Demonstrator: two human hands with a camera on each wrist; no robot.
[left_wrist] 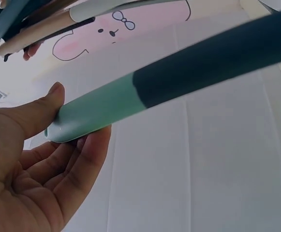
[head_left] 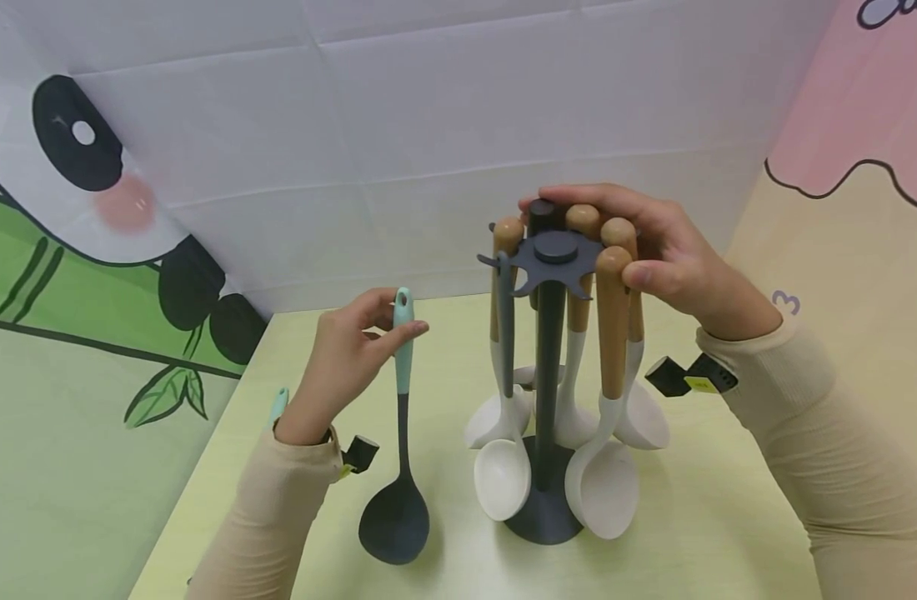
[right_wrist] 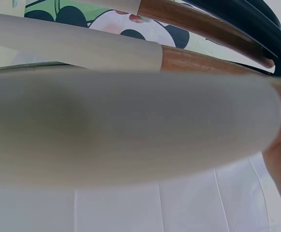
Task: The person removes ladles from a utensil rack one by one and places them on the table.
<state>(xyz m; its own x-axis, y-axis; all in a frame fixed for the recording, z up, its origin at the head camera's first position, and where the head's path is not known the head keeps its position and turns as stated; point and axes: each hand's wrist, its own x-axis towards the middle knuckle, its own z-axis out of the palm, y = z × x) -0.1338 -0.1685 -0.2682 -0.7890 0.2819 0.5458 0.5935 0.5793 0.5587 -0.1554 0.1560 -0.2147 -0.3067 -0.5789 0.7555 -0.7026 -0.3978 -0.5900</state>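
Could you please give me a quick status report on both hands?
Left hand pinching ladle by green handle, bowl down. Right hand around top of rack. Ladle apart from rack; hanging utensils may crowd access.

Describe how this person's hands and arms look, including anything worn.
Long beige fabric sleeves cover both forearms, ending at the wrists. The left hand and right hand are bare, without gloves. Small black boxy devices with yellow markings sit near both cuffs.

Left hand (head_left: 348,357) in a pinch, right hand (head_left: 676,254) higher and outspread.
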